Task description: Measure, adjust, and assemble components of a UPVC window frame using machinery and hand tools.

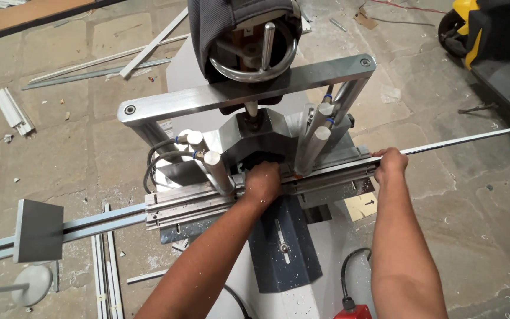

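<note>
Head view. Long thin aluminium strip (461,139) lies along the machine's bed rail (208,204), running from under the clamp cylinders (317,147) out past the right fingers and far off the bed.

Judged light and stiff along short spans but whippy over this length (unsupported end likely to sag); bare metal, probably slick, edges possibly sharp. Best gripped close to the bed, where the right hand (389,162) has it.

Right hand: fingers curled closed over the strip, knuckles up, forearm straight, reaching forward.

Left hand (262,180): pressed down at the rail under the machine head (255,127), fingers bent and tucked out of sight; cannot tell what they grip, if anything. Handwheel (255,50) above, untouched.
</note>
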